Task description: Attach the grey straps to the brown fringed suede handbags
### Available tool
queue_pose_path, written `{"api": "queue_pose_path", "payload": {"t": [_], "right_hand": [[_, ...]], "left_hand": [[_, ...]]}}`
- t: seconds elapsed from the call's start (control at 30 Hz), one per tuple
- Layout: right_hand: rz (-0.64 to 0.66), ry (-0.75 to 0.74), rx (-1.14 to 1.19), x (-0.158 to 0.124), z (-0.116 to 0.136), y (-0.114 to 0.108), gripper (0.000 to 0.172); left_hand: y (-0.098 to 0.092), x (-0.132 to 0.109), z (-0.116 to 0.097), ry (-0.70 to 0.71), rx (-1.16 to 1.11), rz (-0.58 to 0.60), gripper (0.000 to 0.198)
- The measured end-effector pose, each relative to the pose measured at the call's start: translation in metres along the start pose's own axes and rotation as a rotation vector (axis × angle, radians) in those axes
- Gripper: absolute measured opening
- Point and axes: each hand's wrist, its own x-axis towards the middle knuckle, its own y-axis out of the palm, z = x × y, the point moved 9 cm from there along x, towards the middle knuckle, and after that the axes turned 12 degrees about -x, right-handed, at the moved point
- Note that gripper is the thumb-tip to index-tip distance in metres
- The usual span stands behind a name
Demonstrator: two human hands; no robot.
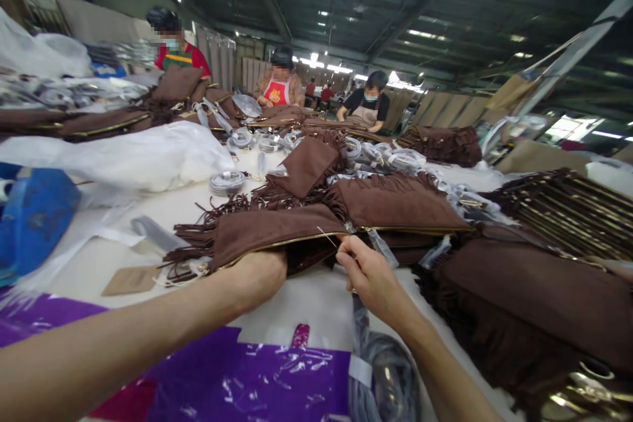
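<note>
A brown fringed bag [277, 227] lies in front of me, its brass zipper edge open towards me. My left hand [264, 271] reaches into the opening; its fingers are hidden inside. At the right end of the zipper, my right hand [363, 267] is closed in a pinch. From its fingertips sticks a thin, shiny, needle-like piece [326, 236], crossing the bag's edge; its full shape does not show. A brown paper tag [130, 281] on a pale cord lies by the bag's left fringe. Another brown zipped bag [395, 203] sits just behind on the right.
Purple plastic packaging [277, 379] and wrapped coiled straps [386, 376] lie nearest me. Brown bags are piled at right [539, 297]. A blue object [37, 221] stands at left beside white plastic sheeting [123, 155]. Several people work across the table.
</note>
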Motion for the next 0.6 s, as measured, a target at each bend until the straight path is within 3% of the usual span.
{"api": "queue_pose_path", "payload": {"t": [0.13,0.27,0.47,0.6], "right_hand": [[-0.014,-0.065,0.015,-0.003,0.01,-0.001,0.014],[-0.024,-0.168,0.012,-0.006,0.042,0.001,0.015],[0.146,-0.369,-0.067,0.012,0.111,0.048,0.017],[0.033,-0.302,-0.074,0.057,0.117,0.061,0.01]], "left_hand": [[-0.03,-0.039,0.008,-0.112,0.174,0.185,0.042],[-0.062,-0.037,0.019,-0.22,0.224,0.163,0.04],[-0.067,-0.019,0.038,-0.21,0.202,0.105,0.033],[-0.067,-0.016,0.044,-0.198,0.227,0.153,0.035]]}}
